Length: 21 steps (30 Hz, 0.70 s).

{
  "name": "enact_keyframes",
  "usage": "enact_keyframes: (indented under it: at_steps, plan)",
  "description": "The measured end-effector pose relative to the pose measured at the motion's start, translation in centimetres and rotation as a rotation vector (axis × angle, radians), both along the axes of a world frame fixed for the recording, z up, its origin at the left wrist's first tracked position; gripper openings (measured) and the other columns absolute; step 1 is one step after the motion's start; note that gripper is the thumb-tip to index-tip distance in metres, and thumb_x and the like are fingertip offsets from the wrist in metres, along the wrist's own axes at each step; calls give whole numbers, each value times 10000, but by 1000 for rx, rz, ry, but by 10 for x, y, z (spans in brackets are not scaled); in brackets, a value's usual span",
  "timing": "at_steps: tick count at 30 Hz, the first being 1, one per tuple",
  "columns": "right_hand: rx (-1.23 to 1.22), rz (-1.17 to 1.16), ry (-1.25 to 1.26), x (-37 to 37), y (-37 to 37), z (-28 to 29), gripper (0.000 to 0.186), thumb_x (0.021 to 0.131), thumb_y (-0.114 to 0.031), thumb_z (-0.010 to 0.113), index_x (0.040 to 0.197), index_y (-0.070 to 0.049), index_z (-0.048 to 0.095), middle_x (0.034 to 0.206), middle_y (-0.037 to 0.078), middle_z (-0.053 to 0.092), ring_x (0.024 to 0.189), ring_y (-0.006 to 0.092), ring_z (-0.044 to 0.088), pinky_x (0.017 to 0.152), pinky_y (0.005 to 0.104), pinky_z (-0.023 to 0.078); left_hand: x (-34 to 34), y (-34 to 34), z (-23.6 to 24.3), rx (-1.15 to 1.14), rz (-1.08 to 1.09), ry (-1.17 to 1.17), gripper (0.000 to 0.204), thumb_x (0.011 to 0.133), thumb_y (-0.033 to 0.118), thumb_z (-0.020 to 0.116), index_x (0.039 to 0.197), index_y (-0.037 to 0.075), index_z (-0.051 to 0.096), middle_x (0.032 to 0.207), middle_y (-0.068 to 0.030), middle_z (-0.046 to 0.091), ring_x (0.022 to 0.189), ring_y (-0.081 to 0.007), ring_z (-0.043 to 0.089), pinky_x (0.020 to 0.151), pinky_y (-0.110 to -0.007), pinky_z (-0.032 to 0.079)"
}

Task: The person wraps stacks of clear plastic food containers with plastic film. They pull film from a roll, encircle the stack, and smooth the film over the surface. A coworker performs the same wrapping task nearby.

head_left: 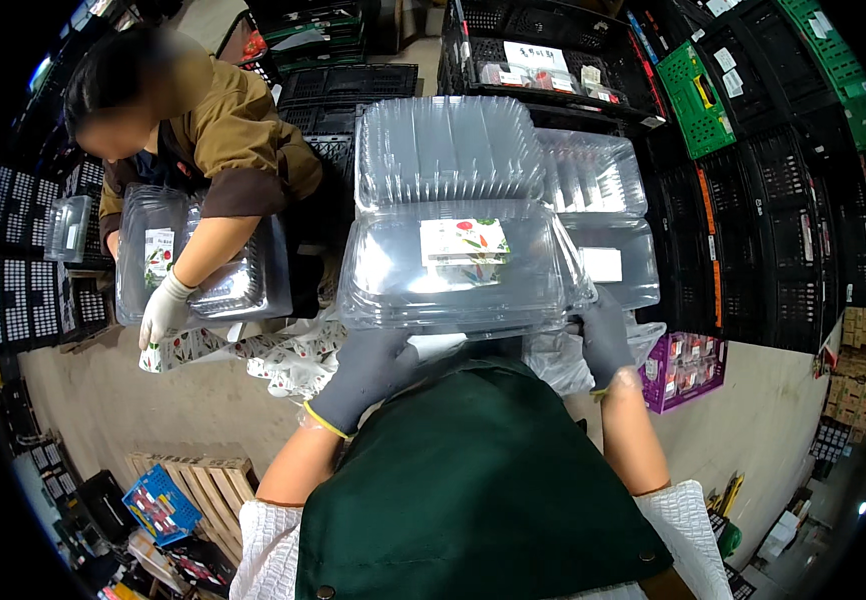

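Note:
A stack of clear plastic clamshell containers (pixel 383 265) lies in front of me, lids folded open to the far side. A printed label (pixel 463 243) with red and green pictures is on the near half. My left hand (pixel 368 370), in a grey glove with a yellow cuff, is closed at the stack's near left edge, its fingers partly hidden below. Gloved in grey too, my right hand (pixel 605 337) grips the near right corner, fingertips hidden by the plastic. Another open clear clamshell (pixel 618 235) with a pale label sits just right, partly covered by the stack.
On the left a co-worker (pixel 253 140) in a brown jacket and white glove leans over clear containers (pixel 243 265). Printed plastic film (pixel 298 355) hangs between us. Black crates (pixel 763 240) are stacked right, a purple crate (pixel 660 385) on the floor, a wooden pallet (pixel 203 490) lower left.

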State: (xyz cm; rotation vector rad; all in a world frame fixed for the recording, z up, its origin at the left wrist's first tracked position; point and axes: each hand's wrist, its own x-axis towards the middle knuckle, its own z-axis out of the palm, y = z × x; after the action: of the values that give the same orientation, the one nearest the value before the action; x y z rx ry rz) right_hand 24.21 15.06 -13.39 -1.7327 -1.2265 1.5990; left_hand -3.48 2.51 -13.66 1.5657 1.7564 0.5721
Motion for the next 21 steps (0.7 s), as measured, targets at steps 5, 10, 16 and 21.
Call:
enact_keyframes:
  at_steps: [5,10,16,21]
  plan:
    - [-28,246,483,2,-4,5,279,836,53,483,1105,25,552,976,149,610,888,243,614,756,388,516,22,3,50,341,-87,-286,191,801,162,694,736,13,594,929,-179,655,802,-368,629,682,-390,515]
    - [167,447,371,-69,-14,41,216,854,-146,560,943,38,628,937,156,635,864,242,604,750,367,464,29,19,-7,-371,162,-655,251,839,43,567,1085,45,617,1037,-111,654,917,-234,630,808,-339,493]
    - [-74,807,-26,-74,-12,12,384,847,-332,600,892,46,648,628,109,603,626,150,566,595,347,429,16,28,-21,-88,207,-394,197,889,135,564,1048,28,608,983,-108,635,908,-204,597,817,-324,471]
    - [95,736,-183,-82,-19,24,325,834,-273,635,897,46,639,741,101,623,684,151,571,631,313,454,6,25,-4,-163,227,-226,370,805,295,658,1087,59,617,1056,-144,641,940,-294,615,806,-382,483]
